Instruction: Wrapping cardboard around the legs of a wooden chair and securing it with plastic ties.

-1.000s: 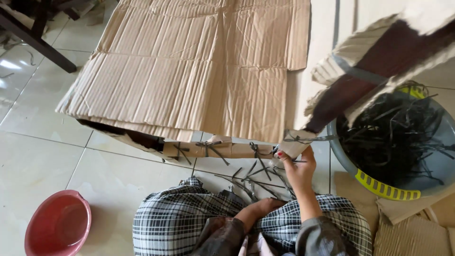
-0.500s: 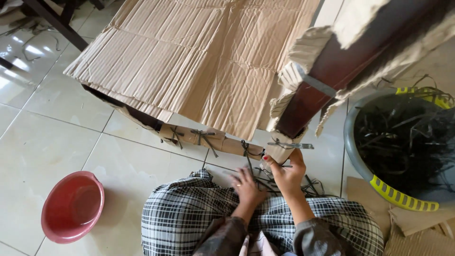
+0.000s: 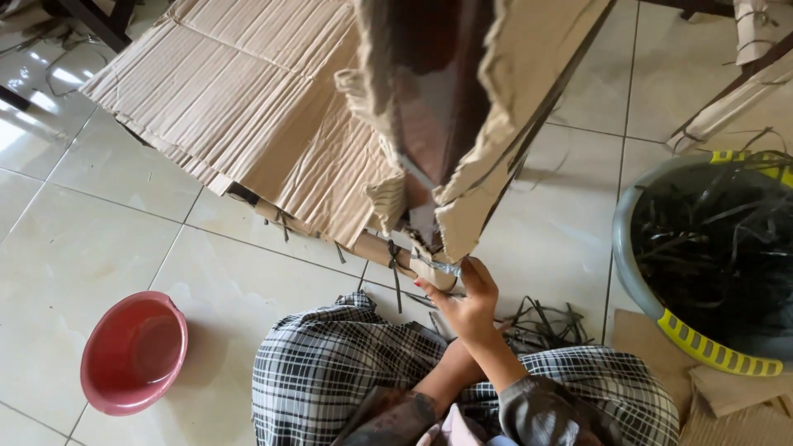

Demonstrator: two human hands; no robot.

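My right hand [image 3: 467, 299] is shut on the lower end of a long dark wooden piece wrapped in torn corrugated cardboard [image 3: 462, 99]. The piece stands steeply up toward the camera and fills the top middle. Its taped end [image 3: 434, 268] rests by a cardboard-wrapped rod [image 3: 368, 245] tied with black straps. My left forearm [image 3: 429, 384] runs under my right wrist, and that hand is hidden. My lap in checked cloth [image 3: 330, 380] is just below.
A big flattened cardboard sheet [image 3: 239, 107] lies on the tiled floor. A red bowl [image 3: 132, 351] is at the lower left. A grey tub with yellow handles [image 3: 702, 256] holds black straps, and loose straps [image 3: 545, 322] and cardboard scraps [image 3: 727, 388] lie nearby.
The wrapped wooden piece has swung from the right to the middle and now stands steeper. My left hand, seen beside the right half a second ago, has gone out of sight.
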